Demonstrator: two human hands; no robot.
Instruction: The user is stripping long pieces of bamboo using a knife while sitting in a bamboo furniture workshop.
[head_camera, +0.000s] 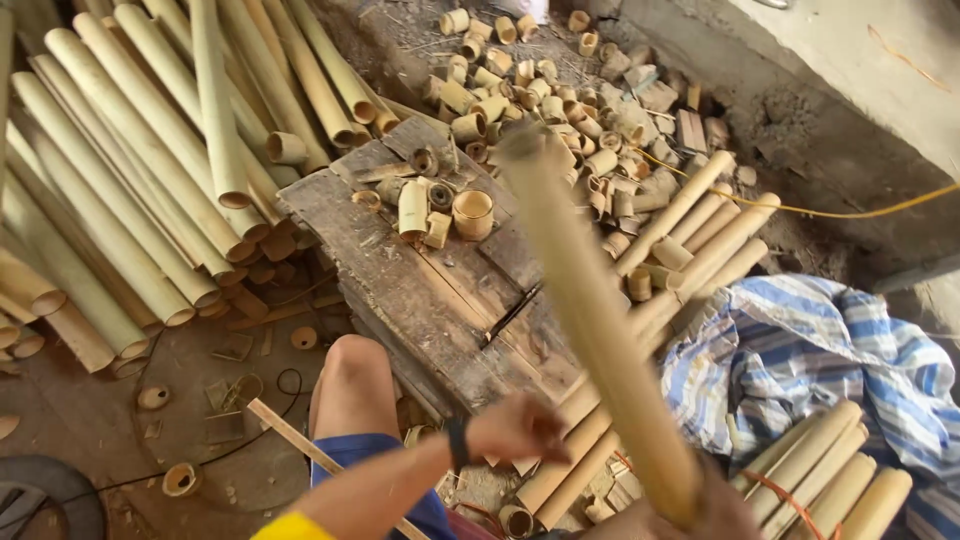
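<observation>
Right hand grips a long bamboo pole; left hand is loosely closed on nothing. Cut rings dot the worktop; at ten o'clock, uncut poles wait.

A long pale-yellow bamboo pole is held aloft, blurred with motion. It is tilted, its near end gripped low at the bottom edge, its far end raised over the worn wooden counter. Its skin is seen smooth and stripped, without branches.
</observation>
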